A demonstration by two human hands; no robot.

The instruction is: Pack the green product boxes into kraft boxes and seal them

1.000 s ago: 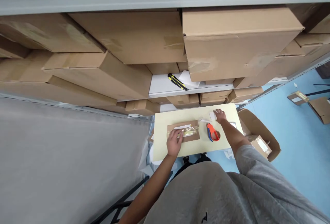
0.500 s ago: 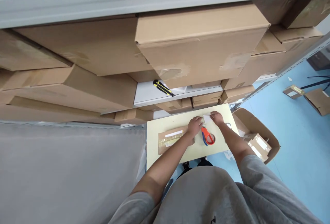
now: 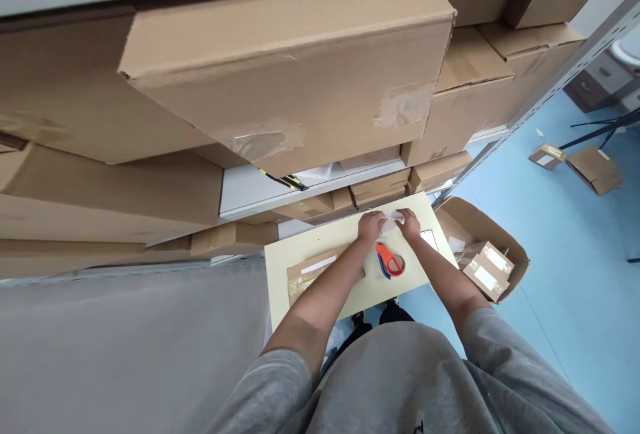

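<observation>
Between my two hands, over the far part of the pale yellow table [image 3: 320, 245], is a small whitish sheet [image 3: 389, 225], thin and slightly curled. My left hand [image 3: 371, 226] pinches its left side, and my right hand [image 3: 409, 225] grips its right side. Whether it is paper or plastic film I cannot tell. Just nearer to me lies an orange and blue tape dispenser [image 3: 389, 261]. A flat cardboard parcel [image 3: 305, 274] with clear tape and a white label lies left of it, partly hidden by my left forearm.
Shelves of cardboard boxes [image 3: 300, 101] rise beyond the table, one box jutting out. A black and yellow utility knife [image 3: 287, 182] lies on a shelf. Right of the table stands an open carton [image 3: 520, 254] holding small parcels [image 3: 487, 271]. A white-faced rectangle [image 3: 429, 239] lies at the table's right.
My view has shifted, so the shelves look nearer. The whitish sheet has gone from flat to raised and curled, with both hands now on it and closer together.
</observation>
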